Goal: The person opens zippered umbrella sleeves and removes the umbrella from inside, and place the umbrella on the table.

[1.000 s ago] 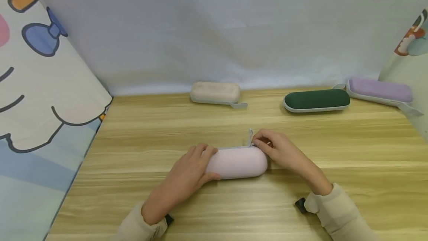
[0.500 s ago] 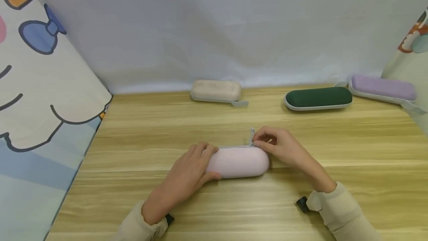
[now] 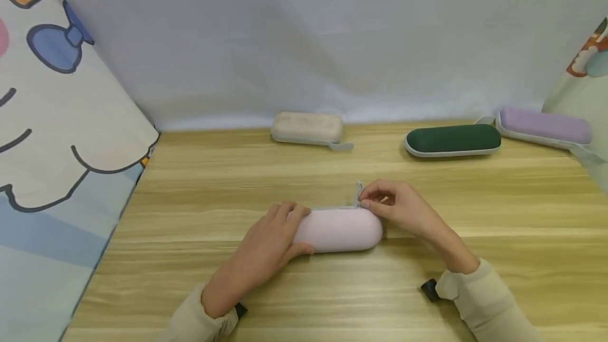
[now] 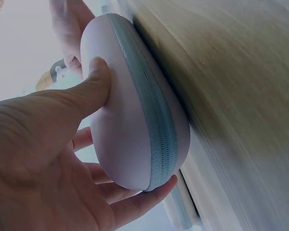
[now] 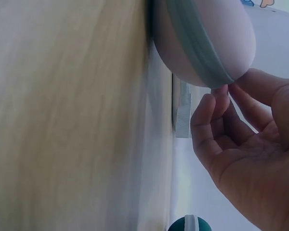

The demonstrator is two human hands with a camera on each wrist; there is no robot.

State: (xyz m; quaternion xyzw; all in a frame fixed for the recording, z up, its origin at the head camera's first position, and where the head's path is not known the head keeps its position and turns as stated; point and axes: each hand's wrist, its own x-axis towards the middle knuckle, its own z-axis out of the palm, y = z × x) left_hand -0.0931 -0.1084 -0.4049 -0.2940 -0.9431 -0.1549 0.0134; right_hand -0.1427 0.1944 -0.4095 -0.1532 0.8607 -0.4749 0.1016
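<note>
A pale pink zippered case (image 3: 339,230) with a grey zipper band (image 4: 156,125) lies on the wooden table. My left hand (image 3: 268,244) grips its left end, thumb on the near side and fingers over the far side. At the far right corner, my right hand (image 3: 399,206) pinches at the zipper with thumb and fingertips. A small grey fabric tab (image 3: 358,192) stands up beside those fingertips. The zipper pull itself is hidden by the fingers. In the right wrist view, curled fingers (image 5: 221,113) meet just under the case's rounded end.
Along the back of the table (image 3: 214,173) lie a beige case (image 3: 307,127), a dark green case (image 3: 453,140) and a purple case (image 3: 545,124). A white cloth (image 3: 332,41) hangs behind them. A cartoon-printed cloth (image 3: 71,120) borders the left side.
The head view has shifted slightly. Both hands keep nearly the same place on the pink case; the right fingertips stay at its far right corner.
</note>
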